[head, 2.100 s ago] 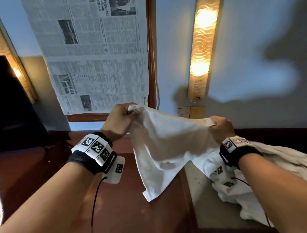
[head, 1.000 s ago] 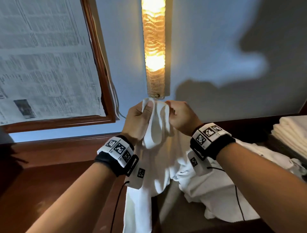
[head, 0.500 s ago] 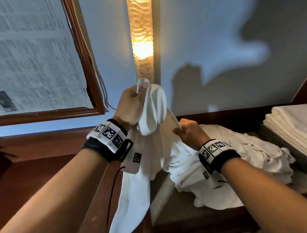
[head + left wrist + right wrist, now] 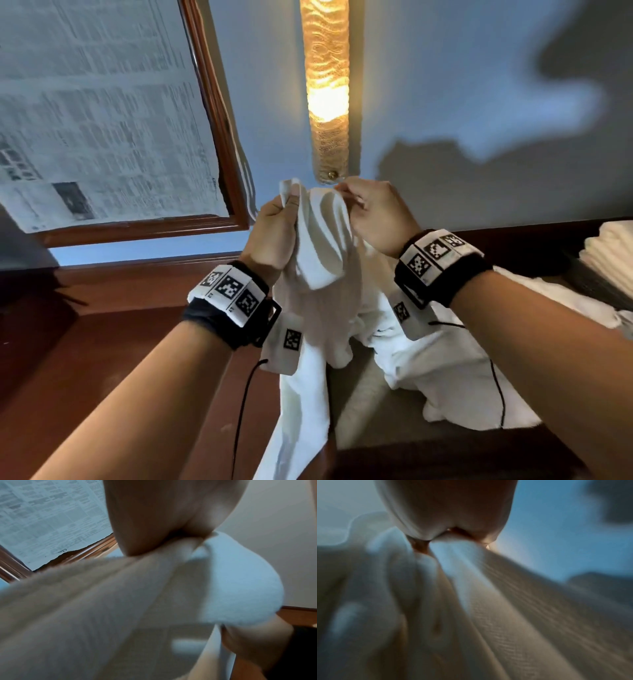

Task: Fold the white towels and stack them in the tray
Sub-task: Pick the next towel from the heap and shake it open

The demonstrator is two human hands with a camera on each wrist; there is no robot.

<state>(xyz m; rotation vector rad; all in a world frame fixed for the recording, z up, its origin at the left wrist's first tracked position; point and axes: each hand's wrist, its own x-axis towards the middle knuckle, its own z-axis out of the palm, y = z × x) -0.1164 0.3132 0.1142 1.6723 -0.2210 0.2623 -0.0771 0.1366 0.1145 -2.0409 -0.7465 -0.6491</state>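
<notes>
Left hand [image 4: 274, 233] pinches white terry towel [image 4: 322, 274] top corner | right hand [image 4: 376, 219] pinches adjoining edge, 3 o'clock | towel hangs at 6 o'clock over brown table [image 4: 102, 342].

left hand [image 4: 274, 233] raised, pinching | right hand [image 4: 373, 219] pinching (close together)

White towel [image 4: 322, 253] hangs bunched, pinched at top

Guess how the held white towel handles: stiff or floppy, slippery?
Likely floppy: the white towel droops in soft folds below the left hand and right hand. Probably grippy, not slippery: woven texture shows at the right wrist. Seemingly light, since pinches hold it.
</notes>
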